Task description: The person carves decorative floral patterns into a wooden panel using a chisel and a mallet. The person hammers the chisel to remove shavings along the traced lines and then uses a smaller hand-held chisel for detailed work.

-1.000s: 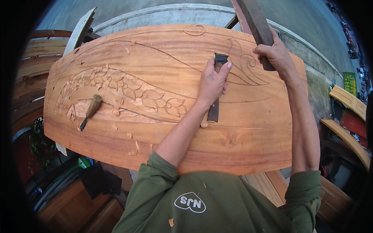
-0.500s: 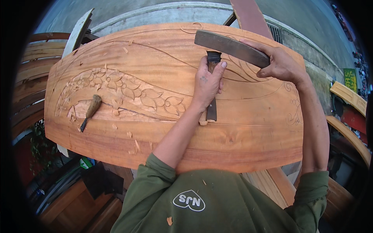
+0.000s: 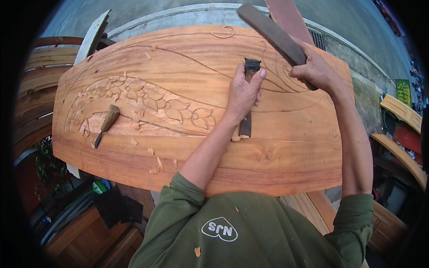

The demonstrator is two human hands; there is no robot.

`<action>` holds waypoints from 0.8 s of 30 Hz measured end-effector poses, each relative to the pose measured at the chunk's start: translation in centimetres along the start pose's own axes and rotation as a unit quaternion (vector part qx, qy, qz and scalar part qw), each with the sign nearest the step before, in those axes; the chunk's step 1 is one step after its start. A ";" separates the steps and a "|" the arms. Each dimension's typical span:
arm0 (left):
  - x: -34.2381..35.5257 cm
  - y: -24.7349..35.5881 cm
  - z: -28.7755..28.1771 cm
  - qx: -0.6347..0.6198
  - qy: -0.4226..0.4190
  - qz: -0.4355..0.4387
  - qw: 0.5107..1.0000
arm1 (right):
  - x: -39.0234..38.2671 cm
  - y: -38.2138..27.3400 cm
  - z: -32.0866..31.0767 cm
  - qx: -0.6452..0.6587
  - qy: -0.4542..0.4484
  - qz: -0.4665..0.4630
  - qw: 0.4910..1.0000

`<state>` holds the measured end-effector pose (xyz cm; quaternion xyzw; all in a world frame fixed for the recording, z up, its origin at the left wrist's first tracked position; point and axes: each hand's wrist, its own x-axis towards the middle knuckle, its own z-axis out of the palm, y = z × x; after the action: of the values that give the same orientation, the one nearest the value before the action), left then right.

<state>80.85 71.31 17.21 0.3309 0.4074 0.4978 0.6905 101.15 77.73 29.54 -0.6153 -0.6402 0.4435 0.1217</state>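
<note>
A wide carved wooden panel lies before me, with leaves and curling lines cut into its left part. My left hand is wrapped round the handle of a broad chisel, which stands with its blade down on the panel beside a curled shaving. Black wrapping covers the handle's top. Above and to the right, my right hand grips a long flat wooden mallet, raised at a slant clear of the chisel. A second chisel with a wooden handle rests on the carved area at the left.
Loose wood chips are scattered over the panel. Stacked wooden boards stand at the left. A reddish plank sticks out past the far edge, and other wooden pieces are at the right.
My right hand has lifted and tilted the mallet up and away from the chisel. The left hand keeps its hold on the chisel, nearly in place.
</note>
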 end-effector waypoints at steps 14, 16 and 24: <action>-0.1 -0.5 -0.1 0.012 -0.005 0.005 1.000 | -0.3 0.4 -1.8 -0.068 -0.061 -0.037 0.995; 0.1 -0.1 -0.3 0.025 0.009 0.015 1.000 | -0.3 0.4 -1.4 -0.078 -0.053 0.028 0.995; -3.3 7.1 -3.9 -0.081 -0.083 -0.052 0.992 | -5.1 0.1 -0.7 0.030 0.023 0.044 0.998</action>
<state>73.80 70.38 22.36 0.2929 0.3234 0.4634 0.7713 102.81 73.45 31.89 -0.6491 -0.5959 0.4532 0.1349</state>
